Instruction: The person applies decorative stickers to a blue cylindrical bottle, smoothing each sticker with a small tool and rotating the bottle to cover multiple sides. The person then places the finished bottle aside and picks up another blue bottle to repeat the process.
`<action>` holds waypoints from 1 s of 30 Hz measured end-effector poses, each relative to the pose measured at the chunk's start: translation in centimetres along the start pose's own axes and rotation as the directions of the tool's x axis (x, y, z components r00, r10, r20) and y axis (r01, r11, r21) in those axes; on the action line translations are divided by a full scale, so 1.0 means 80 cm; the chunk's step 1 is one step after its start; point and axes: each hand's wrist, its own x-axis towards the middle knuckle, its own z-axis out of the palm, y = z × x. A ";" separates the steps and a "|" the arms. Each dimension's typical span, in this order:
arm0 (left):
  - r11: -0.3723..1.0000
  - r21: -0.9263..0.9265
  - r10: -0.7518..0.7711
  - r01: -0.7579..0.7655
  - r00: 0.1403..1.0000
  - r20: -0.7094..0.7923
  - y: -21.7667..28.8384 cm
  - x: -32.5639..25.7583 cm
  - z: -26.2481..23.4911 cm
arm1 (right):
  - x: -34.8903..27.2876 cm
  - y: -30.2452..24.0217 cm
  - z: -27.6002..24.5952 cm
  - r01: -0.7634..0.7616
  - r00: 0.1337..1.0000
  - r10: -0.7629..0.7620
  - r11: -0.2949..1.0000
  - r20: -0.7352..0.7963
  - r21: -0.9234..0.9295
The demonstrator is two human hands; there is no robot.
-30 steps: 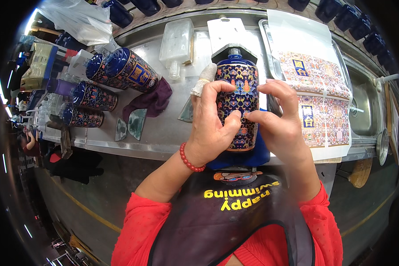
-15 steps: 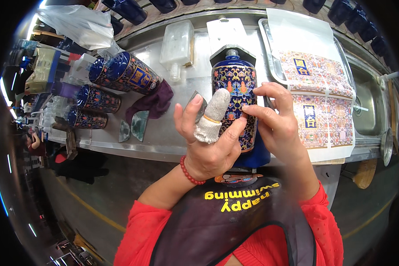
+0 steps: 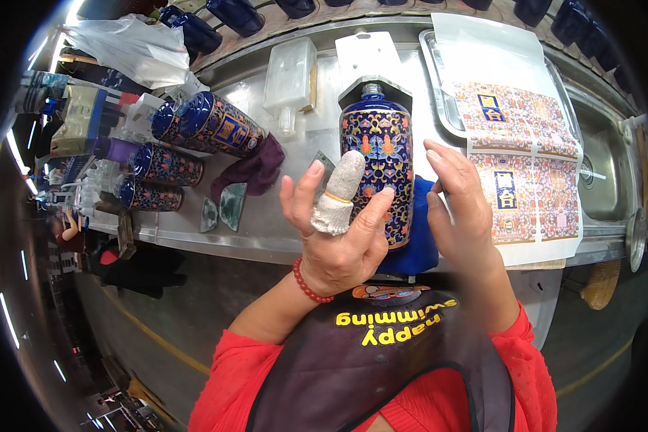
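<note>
A tall dark-blue bottle (image 3: 376, 137) with a colourful floral pattern lies on its back on the bench, neck away from me, propped on a grey angular rest (image 3: 403, 92). Over its lower left part is my left hand (image 3: 342, 241), open with fingers spread. One of its fingers wears a grey-white cloth cover (image 3: 345, 180) held by a yellow band. Its index fingertip lies over the bottle's patterned front; whether it presses there I cannot tell. My right hand (image 3: 464, 205) is just right of the bottle, apart from it, fingers curled around a thin dark thing, mostly hidden.
Patterned sheets (image 3: 522, 173) lie on a metal tray (image 3: 446, 119) at right, beside a sink (image 3: 605, 183). Left are several patterned bottles (image 3: 219, 129), a purple cloth (image 3: 255, 169), glass-like pieces (image 3: 232, 205) and a clear container (image 3: 288, 75). A blue cloth (image 3: 417, 252) sits under the bottle's base.
My right hand has drawn back from the bottle's right side, its fingers leaving the surface. My left hand keeps much the same pose over the bottle.
</note>
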 end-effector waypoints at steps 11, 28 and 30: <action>1.000 -0.019 -0.024 0.024 0.999 0.031 0.004 -0.002 -0.004 | -0.003 0.000 -0.003 0.028 0.999 -0.027 0.998 0.022 -0.063; 0.999 -0.036 -0.022 0.022 1.000 0.017 0.006 -0.002 -0.003 | -0.007 -0.012 -0.006 -0.038 0.997 0.043 0.996 0.056 -0.085; 0.997 -0.066 -0.034 0.035 0.999 0.008 0.007 0.000 -0.003 | -0.010 -0.009 -0.008 -0.039 0.997 0.045 0.995 0.058 -0.094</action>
